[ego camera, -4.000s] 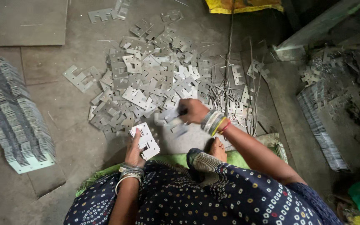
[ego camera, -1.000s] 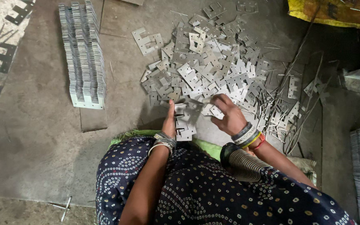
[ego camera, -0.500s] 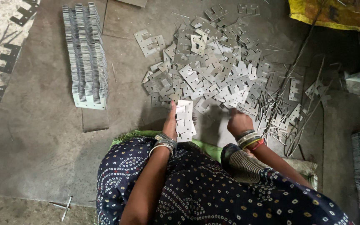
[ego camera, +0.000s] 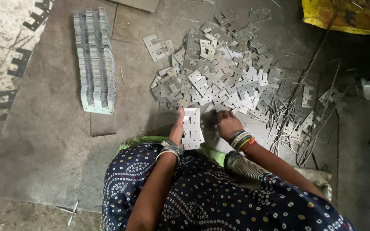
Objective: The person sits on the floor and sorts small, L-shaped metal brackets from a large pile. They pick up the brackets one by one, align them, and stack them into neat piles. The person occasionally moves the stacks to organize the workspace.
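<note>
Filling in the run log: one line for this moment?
left hand: holds plate stack | right hand: at loose pile edge | stacked rows: far left

Left hand [ego camera: 177, 128] raised, fingers closed; right hand [ego camera: 228, 124] lowered, fingers curled.

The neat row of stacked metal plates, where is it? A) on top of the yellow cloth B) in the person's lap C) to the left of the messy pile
C: the neat row of stacked metal plates lies on the floor left of the messy pile, apart from it and from the left hand.
</note>
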